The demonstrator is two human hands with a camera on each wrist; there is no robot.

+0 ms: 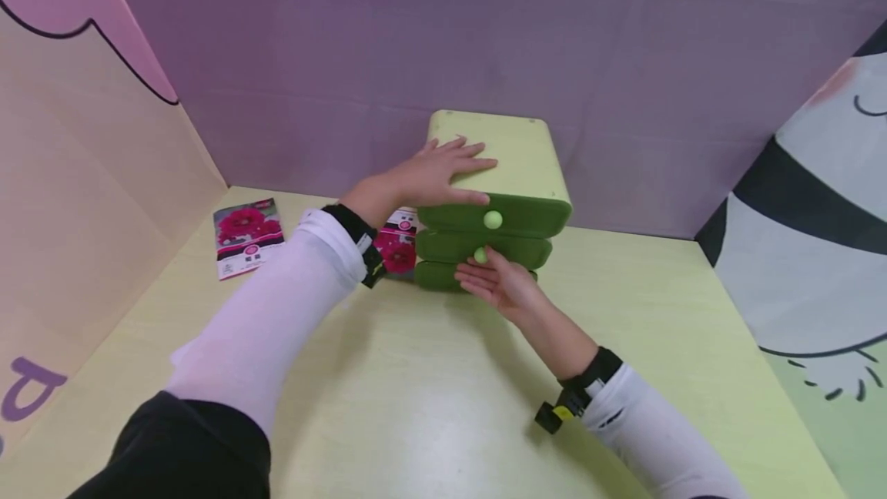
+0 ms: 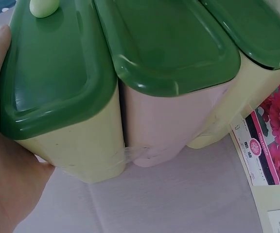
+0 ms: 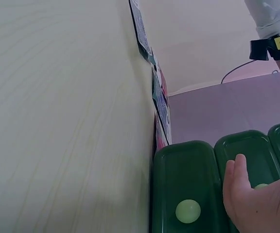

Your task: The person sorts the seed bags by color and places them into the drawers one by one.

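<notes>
Yellow table (image 1: 388, 406), frame centre: one drawer chest (image 1: 495, 175), three drawers facing me, upright. My flat left hand (image 1: 433, 172) presses its top; right hand (image 1: 502, 283), relaxed, touches the middle knob (image 1: 480, 255). Two seed packets (image 1: 248, 236) left.

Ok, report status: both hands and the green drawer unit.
Left hand flat on top of drawer unit, thumb at its front edge. Right hand open, fingers at middle drawer knob. All three drawers closed. Seed packets lie left, clear of hands.

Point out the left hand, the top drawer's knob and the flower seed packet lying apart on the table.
left hand (image 1: 433, 172), head view, back of the hand.
top drawer's knob (image 1: 493, 219), head view, its round face.
flower seed packet (image 1: 248, 236), head view, middle of its printed front.
</notes>
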